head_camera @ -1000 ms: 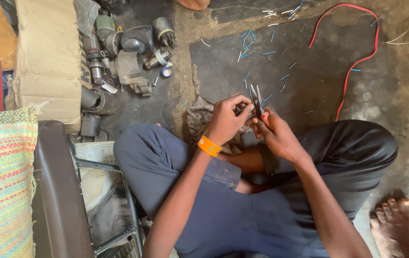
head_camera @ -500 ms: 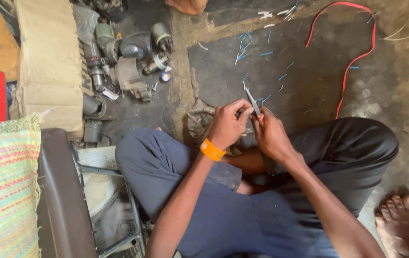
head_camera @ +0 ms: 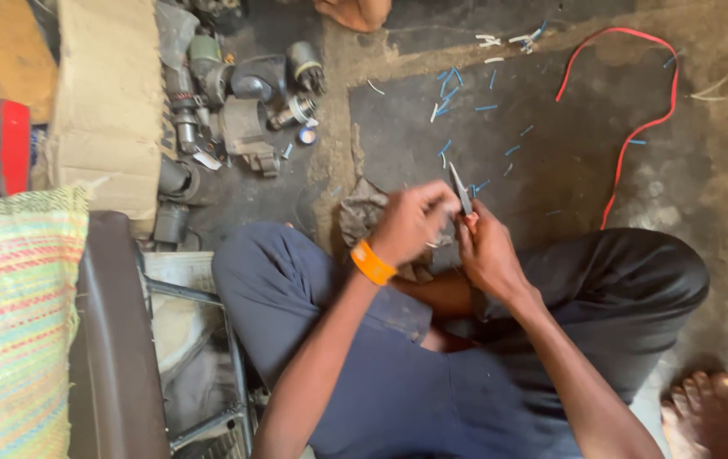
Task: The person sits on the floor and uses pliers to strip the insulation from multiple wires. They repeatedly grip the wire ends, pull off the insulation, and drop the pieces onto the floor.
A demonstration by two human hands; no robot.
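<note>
Seated cross-legged on a dusty floor, the person brings both hands together above the knees: the right hand [head_camera: 490, 251] grips a pair of slim pointed pliers [head_camera: 461, 188] whose tip points away from the body, while the left hand [head_camera: 413, 223], with an orange wristband [head_camera: 373, 263] at its wrist, closes its fingers just beside the tool. Short blue wire offcuts [head_camera: 457, 106] lie scattered on the dark patch of floor ahead, and a long red wire [head_camera: 636, 127] curves to the right. Grey metal engine parts [head_camera: 240, 93] sit beside a cardboard sheet [head_camera: 104, 102] on the left.
</note>
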